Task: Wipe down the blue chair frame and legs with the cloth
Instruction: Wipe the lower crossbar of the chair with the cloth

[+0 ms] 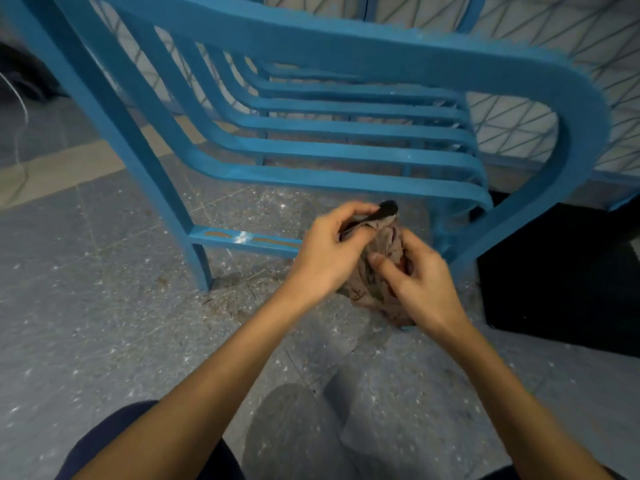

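Observation:
The blue chair [346,39] with a slatted seat fills the upper half of the view, seen from its side. Its left leg [199,261] stands on the floor, joined to a low crossbar [242,239] that carries white specks. A crumpled, patterned pink-grey cloth [384,271] with a dark end hangs between both hands, just below the seat's front slat. My left hand [329,251] pinches the cloth's dark upper end. My right hand [422,282] grips the bunched lower part. The chair's right leg is partly hidden behind the cloth and hands.
Grey speckled floor tiles [104,323] lie all around, with dirt near the chair leg. A dark black object [561,271] stands at the right, close to the chair's right side. A tiled wall [519,109] rises behind. My knee in dark cloth [114,438] is at bottom left.

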`<state>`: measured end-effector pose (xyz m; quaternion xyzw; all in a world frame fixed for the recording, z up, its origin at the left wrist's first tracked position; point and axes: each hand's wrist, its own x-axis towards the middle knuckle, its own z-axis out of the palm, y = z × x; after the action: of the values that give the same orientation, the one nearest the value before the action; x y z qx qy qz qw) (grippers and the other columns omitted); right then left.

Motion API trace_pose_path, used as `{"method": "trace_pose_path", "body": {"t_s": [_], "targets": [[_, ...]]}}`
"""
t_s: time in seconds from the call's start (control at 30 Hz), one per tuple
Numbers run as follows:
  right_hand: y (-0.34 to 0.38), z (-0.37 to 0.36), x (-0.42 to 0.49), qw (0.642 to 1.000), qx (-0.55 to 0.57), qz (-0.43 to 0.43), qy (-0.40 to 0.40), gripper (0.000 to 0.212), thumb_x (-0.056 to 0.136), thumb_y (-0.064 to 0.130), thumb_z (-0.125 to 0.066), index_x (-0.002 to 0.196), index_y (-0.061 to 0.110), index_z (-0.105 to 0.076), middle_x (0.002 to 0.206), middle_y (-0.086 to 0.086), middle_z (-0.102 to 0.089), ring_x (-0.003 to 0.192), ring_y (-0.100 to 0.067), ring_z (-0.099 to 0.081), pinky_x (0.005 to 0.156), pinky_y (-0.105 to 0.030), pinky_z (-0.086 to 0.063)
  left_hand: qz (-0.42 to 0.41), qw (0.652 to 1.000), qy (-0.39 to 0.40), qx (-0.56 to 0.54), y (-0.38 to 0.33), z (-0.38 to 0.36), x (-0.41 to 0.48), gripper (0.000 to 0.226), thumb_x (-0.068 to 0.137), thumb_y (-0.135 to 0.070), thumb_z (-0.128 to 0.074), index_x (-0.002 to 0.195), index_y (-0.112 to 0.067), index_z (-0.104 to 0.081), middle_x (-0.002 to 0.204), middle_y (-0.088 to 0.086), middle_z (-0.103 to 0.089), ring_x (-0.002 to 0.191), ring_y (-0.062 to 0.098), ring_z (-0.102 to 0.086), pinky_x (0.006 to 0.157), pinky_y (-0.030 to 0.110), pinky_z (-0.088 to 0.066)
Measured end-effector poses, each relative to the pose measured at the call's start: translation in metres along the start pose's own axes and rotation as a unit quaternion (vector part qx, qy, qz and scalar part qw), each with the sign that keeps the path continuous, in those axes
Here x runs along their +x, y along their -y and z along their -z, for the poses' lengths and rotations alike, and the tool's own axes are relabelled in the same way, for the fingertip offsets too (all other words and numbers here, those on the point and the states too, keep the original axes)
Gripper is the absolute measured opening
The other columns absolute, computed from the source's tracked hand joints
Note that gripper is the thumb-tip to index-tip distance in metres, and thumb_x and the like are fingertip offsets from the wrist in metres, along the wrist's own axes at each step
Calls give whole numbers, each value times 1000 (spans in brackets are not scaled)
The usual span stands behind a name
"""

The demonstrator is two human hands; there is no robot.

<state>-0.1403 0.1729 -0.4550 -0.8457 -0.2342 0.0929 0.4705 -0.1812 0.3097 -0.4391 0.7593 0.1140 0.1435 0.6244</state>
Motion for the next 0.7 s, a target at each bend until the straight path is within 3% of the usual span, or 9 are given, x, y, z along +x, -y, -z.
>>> {"method": "trace_pose_path", "body": {"t_s": [0.1, 0.2, 0.3, 0.4, 0.47, 0.53, 0.63, 0.7], "targets": [[9, 17, 14, 992, -99, 68, -29, 27, 85, 33, -64, 111, 29, -60, 89, 7, -70, 77, -3, -61, 70, -17, -47, -57, 998, -19, 6, -3, -2, 15, 21, 90, -7, -57, 100, -25, -61, 90, -20, -64, 85, -11, -60, 84, 11, -46], [18, 27, 19, 980, -167, 94, -51, 42, 83, 37, -60, 124, 34, -52, 99, 6, -70, 91, -14, -64, 75, -31, -51, -68, 997, -16, 41, -7, 3, 16, 15, 89, -24, -61, 102, -32, -63, 88, -16, -67, 84, -5, -63, 80, 18, -51], [14, 39, 19, 954, -269, 81, -104, 34, 81, 35, -60, 113, 22, -56, 89, -5, -68, 82, -30, -63, 59, -31, -39, -28, 989, 17, 141, -4, 22, 15, 29, 85, -48, -61, 109, -32, -66, 108, -15, -66, 100, 1, -62, 90, 29, -51], [0, 44, 20, 900, -386, 96, -179, 29, 80, 27, -64, 103, 9, -57, 84, -14, -65, 76, -36, -61, 54, -29, -31, -23, 980, -6, 200, 7, 40, 19, 30, 89, -39, -60, 115, -25, -64, 114, -11, -65, 103, 2, -60, 93, 22, -45], [-10, 37, 22, 859, -453, 109, -212, 29, 77, 18, -69, 101, 5, -58, 86, -18, -64, 77, -38, -60, 50, -29, -29, -49, 953, -12, 299, 19, 47, 23, 33, 91, -35, -59, 122, -23, -59, 123, -4, -61, 111, 7, -56, 96, 20, -39], [-18, 23, 24, 842, -503, 66, -182, 29, 80, 12, -67, 107, 5, -58, 100, -21, -59, 86, -39, -58, 49, -32, -30, -56, 924, 19, 379, 31, 51, 25, 43, 89, -35, -60, 130, -23, -52, 132, 1, -56, 120, 15, -52, 103, 29, -36], [-25, 0, 26, 840, -537, -44, -65, 22, 89, 9, -57, 110, 3, -57, 131, -21, -35, 104, -40, -50, 59, -38, -35, -21, 891, 76, 447, 43, 57, 23, 58, 85, -43, -63, 136, -24, -44, 136, 6, -52, 124, 26, -50, 110, 51, -31], [-29, -7, 26, 844, -534, -52, -13, 23, 91, 12, -53, 111, 0, -56, 129, -20, -32, 114, -39, -39, 72, -39, -40, 1, 874, 104, 474, 50, 58, 21, 63, 82, -47, -64, 137, -25, -42, 138, 4, -51, 125, 25, -50, 110, 54, -29]]}}
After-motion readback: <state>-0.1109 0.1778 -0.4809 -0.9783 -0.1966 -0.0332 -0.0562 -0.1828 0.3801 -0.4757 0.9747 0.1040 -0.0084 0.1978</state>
